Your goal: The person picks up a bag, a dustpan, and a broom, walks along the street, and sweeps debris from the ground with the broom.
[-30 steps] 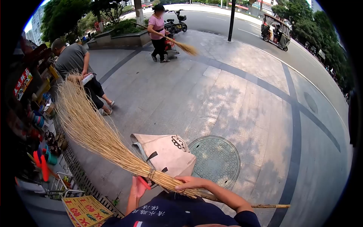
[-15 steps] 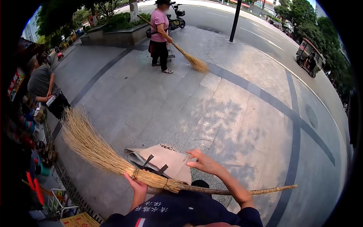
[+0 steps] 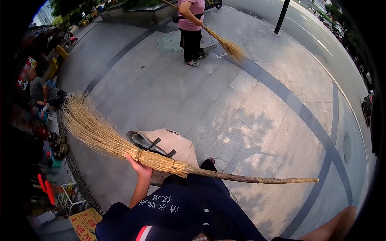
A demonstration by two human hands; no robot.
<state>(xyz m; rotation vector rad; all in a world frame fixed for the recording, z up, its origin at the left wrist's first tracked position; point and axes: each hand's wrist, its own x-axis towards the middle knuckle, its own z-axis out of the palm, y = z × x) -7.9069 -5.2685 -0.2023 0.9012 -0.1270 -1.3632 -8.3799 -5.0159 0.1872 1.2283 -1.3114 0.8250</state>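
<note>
A straw broom (image 3: 100, 132) lies slantwise in front of my body, its bristles fanning to the upper left and its wooden stick (image 3: 249, 176) reaching right. My left hand (image 3: 140, 165) grips it from below at the bound neck, fingers partly hidden by the straw. Just beyond the broom is a beige bag (image 3: 177, 144) with black straps, its mouth gaping on the left side; the broom covers its lower part. Of my right arm (image 3: 333, 227) only a bent stretch shows at the lower right edge; the hand is out of view.
Ahead, a person in pink (image 3: 192, 30) holds another straw broom (image 3: 227, 44) against the paving. At left, a person in grey (image 3: 42, 88) is near stall goods (image 3: 52, 156). A drain grate (image 3: 76, 172) runs alongside. A dark pole (image 3: 282, 16) stands by the road.
My right hand has left the area beside the bag and gone out of view at lower right. The camera view has shifted downward and left. My left hand still holds the broom.
</note>
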